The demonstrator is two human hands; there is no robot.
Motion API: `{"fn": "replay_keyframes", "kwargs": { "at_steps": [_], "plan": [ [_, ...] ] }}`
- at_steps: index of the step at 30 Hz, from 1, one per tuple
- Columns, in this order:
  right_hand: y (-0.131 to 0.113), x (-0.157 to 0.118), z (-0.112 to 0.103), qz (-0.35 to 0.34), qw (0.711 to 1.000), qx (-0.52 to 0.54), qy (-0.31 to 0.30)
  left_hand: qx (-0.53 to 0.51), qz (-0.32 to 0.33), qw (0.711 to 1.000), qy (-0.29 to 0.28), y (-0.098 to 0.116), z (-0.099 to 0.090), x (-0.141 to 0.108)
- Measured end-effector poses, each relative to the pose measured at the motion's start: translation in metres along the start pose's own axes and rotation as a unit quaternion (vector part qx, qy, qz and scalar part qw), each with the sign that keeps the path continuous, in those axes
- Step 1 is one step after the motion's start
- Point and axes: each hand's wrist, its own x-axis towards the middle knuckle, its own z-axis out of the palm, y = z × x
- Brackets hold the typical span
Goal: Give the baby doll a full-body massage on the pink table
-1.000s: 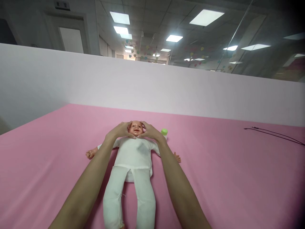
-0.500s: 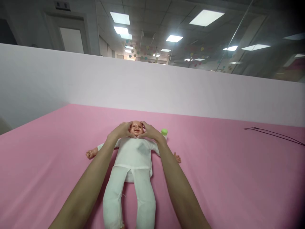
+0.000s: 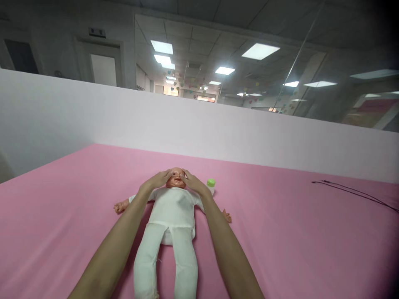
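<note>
A baby doll (image 3: 173, 207) in a white top and trousers lies on its back on a pink cloth, its head at the far end and its arms spread. My left hand (image 3: 160, 179) rests against the left side of the doll's face, fingers stretched out. On the other side, my right hand (image 3: 192, 182) lies along the cheek with its fingertips near the eye. Both hands are open and hold nothing. The doll's mouth and forehead show between them. A small jar with a green lid (image 3: 211, 183) stands just right of my right hand.
The pink cloth (image 3: 280, 232) covers the surface. A low white wall (image 3: 218, 135) runs along the back, with glass above it. At the right lies a thin dark cable (image 3: 352, 192).
My hands have shifted from around the doll's chin and cheeks up to the sides of its face near the eyes, the fingers now straighter. The camera view has tilted up slightly.
</note>
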Motion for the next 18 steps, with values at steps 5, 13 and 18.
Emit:
{"fn": "replay_keyframes", "kwargs": {
  "at_steps": [5,13,18],
  "plan": [
    [-0.003,-0.022,0.029,0.092,0.994,-0.041,0.032,0.011,-0.032,0.998,-0.044,0.002,0.018,-0.033],
    [0.019,-0.086,0.052,0.101,0.969,-0.207,0.094,0.257,-0.029,0.955,-0.143,-0.023,0.006,-0.093],
    [0.036,-0.113,0.026,0.155,0.925,-0.333,0.096,0.364,-0.023,0.927,-0.083,-0.031,-0.037,-0.114]
  ]
}}
